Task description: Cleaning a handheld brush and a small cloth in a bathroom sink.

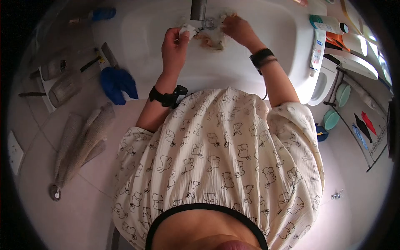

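Note:
Both my hands are over a white washbasin (pixel 150 62), close to its faucet (pixel 198 10) and drain (pixel 210 22). Between thumb and fingers, my left hand (pixel 175 47) pinches a small crumpled white wad (pixel 187 31), perhaps tissue or cloth. Soft orange-and-white material (pixel 211 42), too unclear to name, lies in the basin just below the drain. My right hand (pixel 239 31) is blurred, its fingers bent down right of the drain beside more pale orange material (pixel 230 15). Whether it grips any of that cannot be made out.
A blue glove-like item (pixel 118 86) hangs over the basin's left rim near a flat blade-like tool (pixel 109 54). Glass tumblers (pixel 64 90) and a towel (pixel 84 140) are at the left wall. A tube (pixel 317 51) and a bottle (pixel 328 24) lie on the right rim.

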Tool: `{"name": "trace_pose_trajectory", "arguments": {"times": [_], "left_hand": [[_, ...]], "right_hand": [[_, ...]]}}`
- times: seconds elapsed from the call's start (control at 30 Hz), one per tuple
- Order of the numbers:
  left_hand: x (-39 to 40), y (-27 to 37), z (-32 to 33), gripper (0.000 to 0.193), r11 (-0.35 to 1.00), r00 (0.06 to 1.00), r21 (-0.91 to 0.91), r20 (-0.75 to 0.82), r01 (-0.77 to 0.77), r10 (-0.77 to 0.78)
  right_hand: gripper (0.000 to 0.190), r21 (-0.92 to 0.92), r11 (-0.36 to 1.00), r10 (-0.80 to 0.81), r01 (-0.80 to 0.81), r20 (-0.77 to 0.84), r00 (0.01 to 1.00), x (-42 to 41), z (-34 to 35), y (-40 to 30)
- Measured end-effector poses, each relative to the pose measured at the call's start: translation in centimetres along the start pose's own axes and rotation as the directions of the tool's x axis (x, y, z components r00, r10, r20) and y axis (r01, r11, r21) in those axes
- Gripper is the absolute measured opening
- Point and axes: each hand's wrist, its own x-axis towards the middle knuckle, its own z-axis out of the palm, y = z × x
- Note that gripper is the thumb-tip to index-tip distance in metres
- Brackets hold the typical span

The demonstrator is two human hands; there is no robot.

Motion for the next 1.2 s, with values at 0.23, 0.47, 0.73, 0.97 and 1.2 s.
{"name": "trace_pose_trajectory", "arguments": {"times": [0.23,0.47,0.73,0.97,1.2], "left_hand": [[-1.5,2.1,3.2,0.025,0.824,0.876,0.328,0.021,-0.461,0.482],[-2.1,-1.0,8.1,0.042,0.82,0.782,0.402,0.618,-0.408,0.086],[0.5,-9.6,6.7,0.042,0.443,0.779,0.796,0.56,-0.411,-0.282],[2.3,-7.2,2.6,0.014,0.699,0.863,0.695,0.447,-0.168,-0.237],[0.8,0.7,1.6,0.018,0.981,0.959,-0.09,0.244,0.173,-0.147]], "right_hand": [[0.027,0.919,0.382,0.335,-0.099,-0.038,0.942,-3.8,-8.2,-6.7],[0.045,0.943,-0.183,0.475,-0.278,0.332,0.815,-5.7,-4.4,-2.8],[0.051,-0.001,0.926,0.378,-0.379,0.077,0.923,-5.2,2.6,-1.2],[0.034,0.756,0.488,0.503,-0.436,0.165,0.848,-3.5,-4.5,-2.3],[0.034,0.896,0.444,0.433,-0.012,-0.202,0.878,-4.5,-5.9,-6.0]]}}
